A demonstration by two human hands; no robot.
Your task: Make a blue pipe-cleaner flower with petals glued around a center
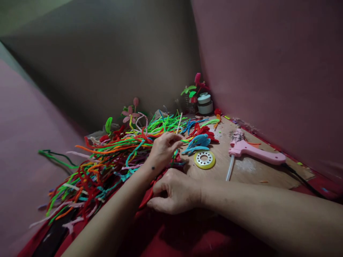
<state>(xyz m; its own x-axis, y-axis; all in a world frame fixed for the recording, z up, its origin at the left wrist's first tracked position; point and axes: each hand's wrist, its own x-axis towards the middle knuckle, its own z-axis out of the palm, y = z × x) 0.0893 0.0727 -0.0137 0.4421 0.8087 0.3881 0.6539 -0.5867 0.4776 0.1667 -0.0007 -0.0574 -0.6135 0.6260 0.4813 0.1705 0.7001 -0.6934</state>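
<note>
A big heap of pipe cleaners (112,157) in many colours lies spread across the left of the surface. My left hand (163,150) reaches into the heap's right edge, fingers curled in a pinch around a strand. My right hand (175,192) rests just in front of it, fingers curled downward against red handles (147,197), perhaps of scissors or pliers. What the fingers actually grip is hidden under the hand. A bunch of blue pipe cleaner loops (197,143) lies right of my left hand.
A yellow tape roll (204,159) lies on the wooden board (252,171). A pink glue gun (254,151) with a glue stick and black cord lies to the right. Pipe cleaner flowers (130,113) and a small white jar (205,102) stand in the corner. Pink walls close in on both sides.
</note>
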